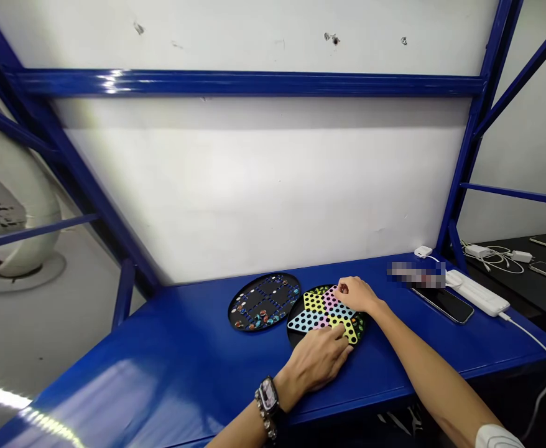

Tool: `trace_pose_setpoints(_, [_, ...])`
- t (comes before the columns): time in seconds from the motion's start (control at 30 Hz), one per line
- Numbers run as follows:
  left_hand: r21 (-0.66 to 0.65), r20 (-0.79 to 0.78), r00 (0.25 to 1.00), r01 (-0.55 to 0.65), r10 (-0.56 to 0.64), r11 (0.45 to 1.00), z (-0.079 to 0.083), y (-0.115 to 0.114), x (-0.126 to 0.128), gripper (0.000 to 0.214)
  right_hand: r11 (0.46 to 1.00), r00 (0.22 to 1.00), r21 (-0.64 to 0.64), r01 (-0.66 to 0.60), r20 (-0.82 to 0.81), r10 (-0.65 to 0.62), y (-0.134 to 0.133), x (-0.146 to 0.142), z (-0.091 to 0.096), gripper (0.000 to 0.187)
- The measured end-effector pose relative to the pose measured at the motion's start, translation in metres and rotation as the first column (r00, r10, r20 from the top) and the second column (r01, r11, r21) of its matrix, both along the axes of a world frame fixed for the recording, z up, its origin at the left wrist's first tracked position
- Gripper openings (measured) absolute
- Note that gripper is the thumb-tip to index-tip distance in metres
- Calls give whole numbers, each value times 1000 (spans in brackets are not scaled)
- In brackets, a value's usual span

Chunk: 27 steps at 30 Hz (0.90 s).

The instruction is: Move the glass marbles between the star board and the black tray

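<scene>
A star-shaped Chinese checkers board (314,302), with pastel yellow, pink and blue sections full of black holes, lies over a round black tray (295,336). Green and yellow marbles (359,325) show in the tray around the star. My left hand (320,356), with a watch and a beaded bracelet at the wrist, has its curled fingers on the board's near edge. At the far side, my right hand (357,294) is closed at a pink point of the star. Both sets of fingertips are partly hidden. To the left sits a second round black tray (266,301) holding colourful marbles.
All this stands on a blue tabletop (198,348) with a blue metal frame (254,83) and white panel behind. A phone (444,303), a white power strip (477,292) and a white charger (423,251) lie at right. A cable hangs over the front edge.
</scene>
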<state>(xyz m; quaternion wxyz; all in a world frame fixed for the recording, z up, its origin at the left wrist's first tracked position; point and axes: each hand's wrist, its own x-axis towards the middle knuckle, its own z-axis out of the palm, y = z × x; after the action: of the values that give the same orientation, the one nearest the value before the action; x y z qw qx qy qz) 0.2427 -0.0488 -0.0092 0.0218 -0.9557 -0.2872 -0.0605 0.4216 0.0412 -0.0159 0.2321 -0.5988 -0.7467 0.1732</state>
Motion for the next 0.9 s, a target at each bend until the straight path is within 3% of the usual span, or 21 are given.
trace_pose_setpoints(0.37, [-10,-4,999,47,-47,999,-4,1,0,40,1000,1000,-1,5,-15,-5,1,-1,-2,15])
trace_pose_setpoints(0.9, [7,-15,1000,12,-11,1000,-5,2,-2,45,1000,1000,-5,8,-13,-8,2,-1,-2,15])
